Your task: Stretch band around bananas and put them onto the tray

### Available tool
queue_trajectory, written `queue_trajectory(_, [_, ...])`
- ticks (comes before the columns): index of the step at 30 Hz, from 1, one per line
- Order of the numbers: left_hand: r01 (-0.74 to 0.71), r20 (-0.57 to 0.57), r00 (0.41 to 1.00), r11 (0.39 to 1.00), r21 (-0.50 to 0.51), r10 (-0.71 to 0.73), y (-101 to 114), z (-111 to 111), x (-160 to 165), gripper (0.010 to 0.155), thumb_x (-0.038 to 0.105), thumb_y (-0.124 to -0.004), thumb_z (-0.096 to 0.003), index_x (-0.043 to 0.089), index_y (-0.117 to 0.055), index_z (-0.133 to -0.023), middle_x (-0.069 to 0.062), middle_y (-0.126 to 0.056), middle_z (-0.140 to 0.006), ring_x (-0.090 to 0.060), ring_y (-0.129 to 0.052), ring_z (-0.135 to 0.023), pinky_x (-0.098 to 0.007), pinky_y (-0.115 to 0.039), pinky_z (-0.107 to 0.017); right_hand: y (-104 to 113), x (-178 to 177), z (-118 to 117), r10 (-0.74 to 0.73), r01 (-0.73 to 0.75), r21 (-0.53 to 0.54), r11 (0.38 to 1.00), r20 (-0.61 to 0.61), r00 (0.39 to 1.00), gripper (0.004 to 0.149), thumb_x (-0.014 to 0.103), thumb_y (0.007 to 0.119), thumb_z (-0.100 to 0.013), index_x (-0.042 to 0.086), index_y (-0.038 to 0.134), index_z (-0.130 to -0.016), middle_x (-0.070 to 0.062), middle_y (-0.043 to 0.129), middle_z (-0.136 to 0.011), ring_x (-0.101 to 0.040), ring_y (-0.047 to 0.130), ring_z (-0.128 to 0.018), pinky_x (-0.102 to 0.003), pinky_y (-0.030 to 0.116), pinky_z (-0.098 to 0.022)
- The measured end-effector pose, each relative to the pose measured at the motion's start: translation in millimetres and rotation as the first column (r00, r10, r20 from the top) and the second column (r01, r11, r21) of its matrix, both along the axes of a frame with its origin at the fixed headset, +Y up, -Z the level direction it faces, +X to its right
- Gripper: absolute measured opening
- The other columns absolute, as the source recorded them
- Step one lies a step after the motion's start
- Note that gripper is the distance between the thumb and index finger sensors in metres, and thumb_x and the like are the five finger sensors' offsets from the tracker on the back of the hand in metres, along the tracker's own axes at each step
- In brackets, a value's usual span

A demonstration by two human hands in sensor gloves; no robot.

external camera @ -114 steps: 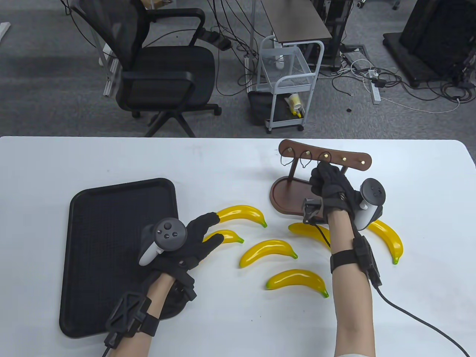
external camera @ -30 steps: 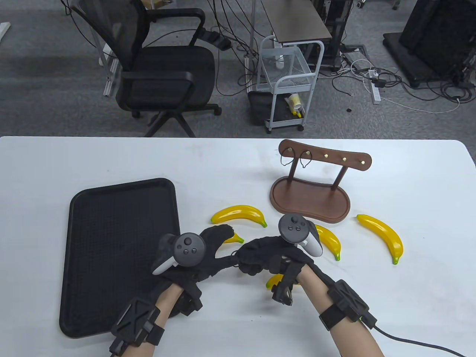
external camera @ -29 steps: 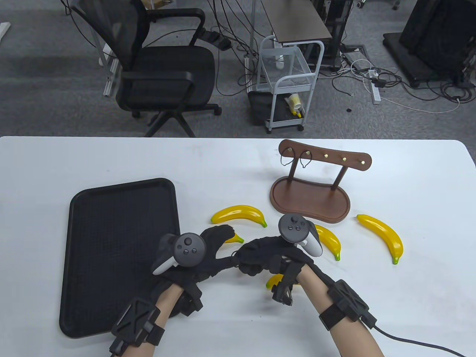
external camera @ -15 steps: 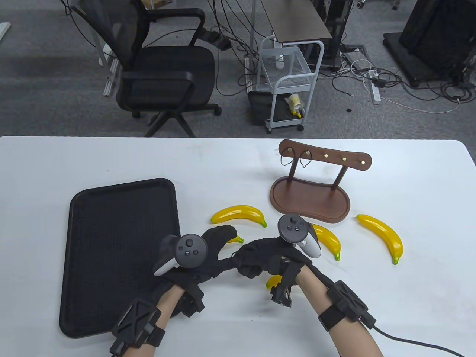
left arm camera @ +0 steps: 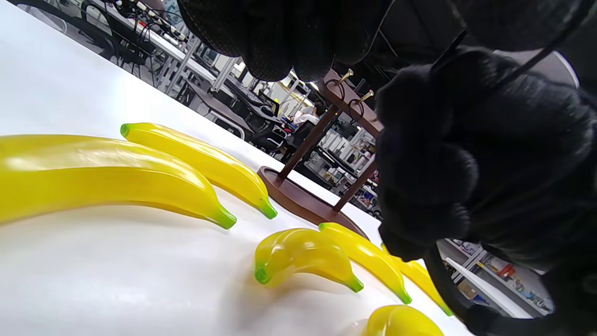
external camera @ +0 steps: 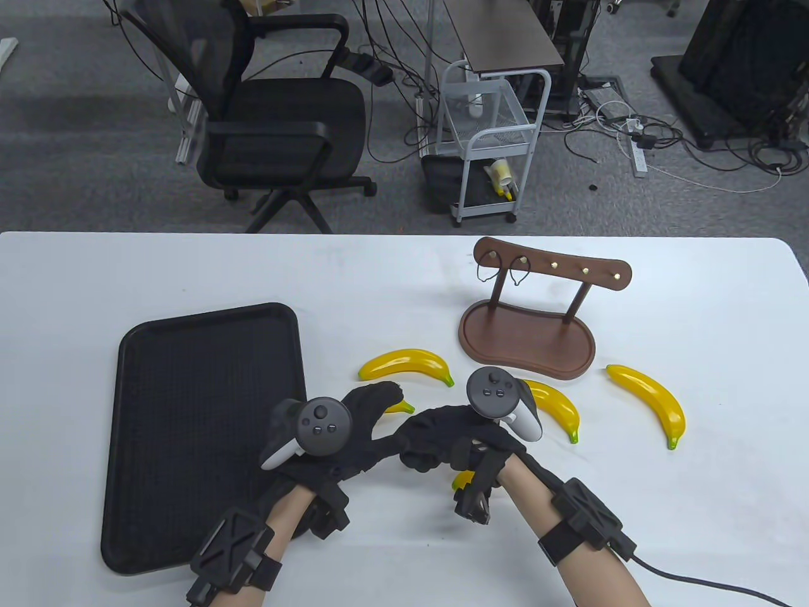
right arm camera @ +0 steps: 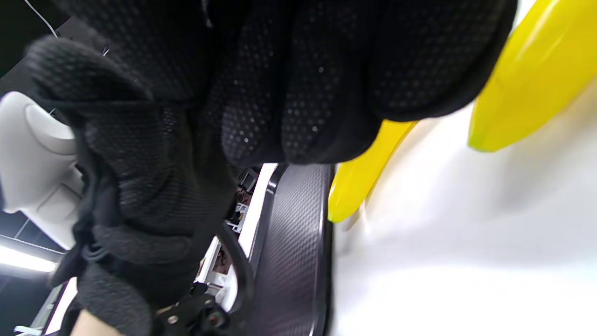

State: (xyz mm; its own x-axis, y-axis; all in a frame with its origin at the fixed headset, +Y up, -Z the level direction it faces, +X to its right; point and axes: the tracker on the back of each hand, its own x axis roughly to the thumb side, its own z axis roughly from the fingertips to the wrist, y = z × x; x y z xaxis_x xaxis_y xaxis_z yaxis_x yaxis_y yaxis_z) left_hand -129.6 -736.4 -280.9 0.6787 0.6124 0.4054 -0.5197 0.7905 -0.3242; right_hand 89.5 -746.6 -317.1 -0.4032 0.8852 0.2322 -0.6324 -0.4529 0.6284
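Both gloved hands meet over the table's middle. My right hand (external camera: 442, 439) is curled into a fist around a thin black band (left arm camera: 450, 49), which runs taut toward my left hand (external camera: 363, 430); the left thumb and fingers pinch its other side. Several yellow bananas lie around: one (external camera: 404, 365) beyond the left hand, one (external camera: 399, 406) half hidden under its fingers, one (external camera: 556, 408) right of the right hand, one (external camera: 651, 401) far right, and one (external camera: 463, 478) poking out beneath the right wrist. The black tray (external camera: 189, 379) lies at the left, bare.
A brown wooden stand (external camera: 528, 341) with brass hooks is behind the bananas; two more black bands (external camera: 483, 272) hang on its left hooks. The table's far edge borders a floor with an office chair (external camera: 272, 114) and a white cart (external camera: 486, 139).
3.8 s ago the right hand was at the stand's third hook; that hook is now bare and the hand has joined the left. Over the last second the right hand edged slightly left.
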Motion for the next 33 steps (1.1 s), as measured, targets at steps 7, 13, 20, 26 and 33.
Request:
queue_trajectory(7, [-0.081,0.010,0.997,0.996,-0.041,0.082,2,-1,-3,0.084,0.070,-0.055,-0.0439,0.028,-0.043,-0.116,0.000,-0.052,-0.125,-0.032,-0.060,-0.116,-0.051,-0.048,-0.088,9,6,-1,0.053,-0.064,0.113,0.992,0.094,0.994,0.036,0.039,0.078,-0.056,0.012,0.090,-0.078,-0.008,0.101,-0.062,-0.025,0.102,-0.047,-0.048,0.084,-0.036])
queue_trajectory(13, [-0.156,0.021,0.987,0.984,-0.087,0.158,1,-4,-9,0.081,0.069,-0.057,-0.0426,0.030,-0.049,-0.113,0.001,-0.059,-0.122,-0.030,-0.067,-0.112,-0.050,-0.052,-0.087,15,9,0,0.086,-0.110,0.176,0.978,0.139,0.987,0.036,0.038,0.078,-0.056,0.012,0.089,-0.078,-0.008,0.100,-0.063,-0.026,0.101,-0.048,-0.048,0.084,-0.037])
queue_trajectory(20, [-0.273,0.044,0.958,0.949,-0.156,0.283,2,-8,-15,0.076,0.067,-0.057,-0.0429,0.032,-0.055,-0.110,0.003,-0.065,-0.119,-0.028,-0.072,-0.110,-0.050,-0.056,-0.085,20,15,-2,0.050,-0.096,0.218,0.971,0.209,0.977,0.036,0.039,0.078,-0.056,0.013,0.089,-0.078,-0.008,0.100,-0.063,-0.026,0.101,-0.048,-0.048,0.084,-0.037])
queue_trajectory(26, [-0.345,0.053,0.930,0.913,-0.218,0.364,-1,-11,-18,0.074,0.066,-0.056,-0.0431,0.032,-0.058,-0.109,0.003,-0.068,-0.117,-0.029,-0.074,-0.108,-0.050,-0.057,-0.084,26,16,0,0.017,-0.089,0.268,0.959,0.261,0.965,0.035,0.038,0.078,-0.056,0.014,0.089,-0.079,-0.008,0.100,-0.064,-0.026,0.101,-0.049,-0.048,0.084,-0.038])
queue_trajectory(33, [-0.368,0.066,0.918,0.900,-0.233,0.392,2,-12,-18,0.070,0.065,-0.058,-0.0436,0.033,-0.065,-0.105,0.005,-0.074,-0.114,-0.028,-0.078,-0.105,-0.051,-0.060,-0.082,27,17,1,-0.015,-0.072,0.275,0.959,0.300,0.954,0.035,0.038,0.077,-0.056,0.015,0.087,-0.081,-0.007,0.099,-0.067,-0.026,0.100,-0.052,-0.049,0.084,-0.039])
